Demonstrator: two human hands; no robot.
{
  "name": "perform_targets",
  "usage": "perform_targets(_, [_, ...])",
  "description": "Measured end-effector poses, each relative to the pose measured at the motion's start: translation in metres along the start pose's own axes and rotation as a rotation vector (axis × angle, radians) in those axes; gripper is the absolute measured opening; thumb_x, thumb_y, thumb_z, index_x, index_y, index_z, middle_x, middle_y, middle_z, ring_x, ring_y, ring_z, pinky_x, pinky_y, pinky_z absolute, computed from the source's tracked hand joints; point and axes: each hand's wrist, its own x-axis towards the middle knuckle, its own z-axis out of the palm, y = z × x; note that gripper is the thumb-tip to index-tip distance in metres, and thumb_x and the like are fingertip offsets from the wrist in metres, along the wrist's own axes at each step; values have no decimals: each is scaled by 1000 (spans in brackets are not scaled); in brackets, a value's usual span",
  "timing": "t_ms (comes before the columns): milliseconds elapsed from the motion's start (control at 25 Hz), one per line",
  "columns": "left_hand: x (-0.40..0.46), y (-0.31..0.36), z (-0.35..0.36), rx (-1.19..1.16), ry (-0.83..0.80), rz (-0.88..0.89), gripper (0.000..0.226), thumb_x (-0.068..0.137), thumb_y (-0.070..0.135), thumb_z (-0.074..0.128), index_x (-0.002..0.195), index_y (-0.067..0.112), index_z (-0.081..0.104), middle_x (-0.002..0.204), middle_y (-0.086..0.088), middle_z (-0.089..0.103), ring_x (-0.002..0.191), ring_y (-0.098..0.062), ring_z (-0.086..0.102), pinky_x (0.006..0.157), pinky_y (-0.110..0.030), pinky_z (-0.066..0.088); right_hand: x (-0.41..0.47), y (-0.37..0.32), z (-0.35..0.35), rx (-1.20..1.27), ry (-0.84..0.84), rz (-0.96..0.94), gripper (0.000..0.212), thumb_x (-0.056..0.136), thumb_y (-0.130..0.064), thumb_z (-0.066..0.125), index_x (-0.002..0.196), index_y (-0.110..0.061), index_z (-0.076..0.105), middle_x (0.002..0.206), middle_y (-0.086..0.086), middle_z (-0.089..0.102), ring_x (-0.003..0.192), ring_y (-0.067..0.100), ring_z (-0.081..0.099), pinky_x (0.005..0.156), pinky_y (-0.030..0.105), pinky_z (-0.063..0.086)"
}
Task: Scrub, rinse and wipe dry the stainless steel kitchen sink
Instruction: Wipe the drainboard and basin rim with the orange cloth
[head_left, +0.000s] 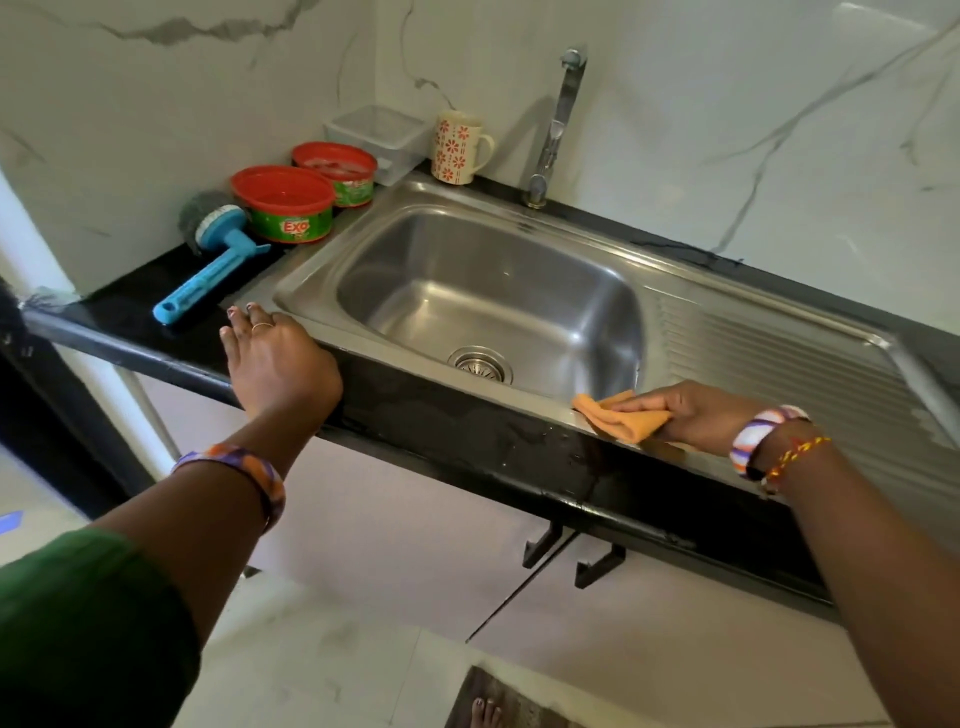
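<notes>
The stainless steel sink (571, 244) fills the middle of the head view, with a drain (480, 364) in the basin floor and a ribbed drainboard (789, 358) on its right. My right hand (696, 415) presses a folded orange cloth (621, 418) flat on the sink's front rim, near the basin's right corner. My left hand (275, 358) rests palm down on the black counter edge at the sink's front left corner, fingers spread and holding nothing. The tap (558, 124) stands behind the basin, with no water running.
On the black counter (124, 312) left of the sink lie a blue-handled scrub brush (213, 260) and two red-rimmed green soap tubs (288, 208). A clear plastic box (376, 137) and a flowered mug (460, 148) stand at the back. Cabinet doors hang below the counter.
</notes>
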Motion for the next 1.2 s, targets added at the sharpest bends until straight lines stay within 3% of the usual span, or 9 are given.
perform_targets(240, [2,1,1,-3,-3,6,55,91,6,48,142,-4,30,152,-20,21,144,-32,10,119,-41,8,33,-49,26,2,-13,-193,54,93,-20,54,143,-21,37,145,-4,43,132,11,40,116,31,25])
perform_targets(280, [1,1,1,-7,-6,2,56,91,6,49,143,-3,30,153,-20,20,144,-31,9,119,-41,8,45,-64,30,4,-19,-243,55,93,-20,54,145,-19,35,147,-2,40,133,10,37,117,31,22])
perform_targets(400, [0,2,2,-8,-1,-20,58,90,5,49,144,-1,28,154,-19,16,145,-31,6,119,-41,6,84,-114,39,22,-48,-362,56,95,-17,52,146,-13,29,152,-1,31,134,1,26,108,10,12])
perform_targets(600, [2,6,3,36,24,-88,54,94,11,42,144,-3,26,155,-19,14,145,-29,4,119,-39,4,149,-174,51,91,-92,-560,52,94,-7,52,143,-8,35,154,3,27,143,10,20,106,9,7])
perform_targets(800, [4,7,4,66,19,-125,56,95,16,33,146,-3,19,155,-19,14,145,-28,7,119,-36,3,205,-224,64,233,-77,-688,47,90,6,51,136,-6,48,149,10,36,141,18,29,116,22,16])
perform_targets(960, [7,6,4,96,-9,-120,56,96,19,30,148,4,17,157,-14,9,146,-23,4,120,-35,2,239,-246,58,40,136,-784,48,88,2,48,130,-21,57,146,-3,43,135,19,41,115,31,27])
perform_targets(1040, [8,6,3,106,-25,-121,56,96,19,29,149,5,16,157,-12,8,146,-21,3,120,-35,2,252,-244,51,165,182,-733,38,88,-11,56,125,-21,61,142,-1,49,130,20,46,109,28,34])
perform_targets(1120, [7,6,3,101,-22,-121,56,96,18,29,149,6,15,157,-11,8,146,-20,2,120,-34,2,265,-237,38,496,181,-515,29,90,-30,57,116,-20,68,129,1,60,120,21,54,93,23,40])
perform_targets(1200, [6,6,3,100,-18,-124,55,97,17,29,149,6,14,157,-11,8,146,-19,2,120,-33,1,274,-231,29,480,239,-393,33,93,-38,52,113,-18,69,123,5,62,115,23,56,86,21,39])
